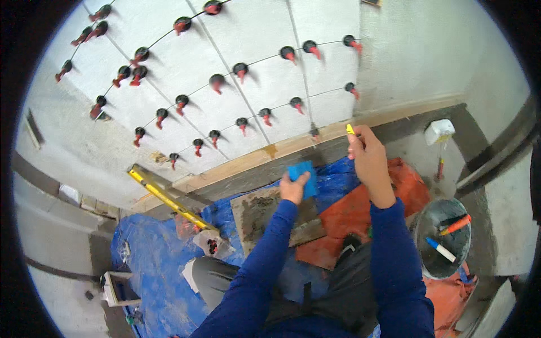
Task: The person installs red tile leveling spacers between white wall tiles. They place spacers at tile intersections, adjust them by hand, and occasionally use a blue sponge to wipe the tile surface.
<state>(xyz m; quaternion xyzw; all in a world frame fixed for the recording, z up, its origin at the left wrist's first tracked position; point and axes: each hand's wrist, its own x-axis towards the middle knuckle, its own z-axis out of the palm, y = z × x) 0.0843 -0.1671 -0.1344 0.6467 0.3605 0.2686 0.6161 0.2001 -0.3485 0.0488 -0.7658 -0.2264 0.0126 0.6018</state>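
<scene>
My left hand (292,188) is closed on a flat blue pad (305,170), perhaps a sponge or a folded cloth, held in front of the foot of the wall. Raised further right, my right hand (368,155) pinches a small yellow piece (350,129) at its fingertips; most of that piece is hidden. Ahead are large white wall tiles (265,67). Along their joints sit several round black tile-levelling caps with red handles (240,70). A wooden batten (236,164) runs beneath the lowest tiles.
A yellow spirit level (169,198) leans at the left. A mortar-stained board (256,217) lies on a blue tarp (160,276) beside an orange sheet (344,222). To the right stands a bucket (420,239) with orange-handled and blue-and-white tools. A white block-shaped tool (439,132) is behind it.
</scene>
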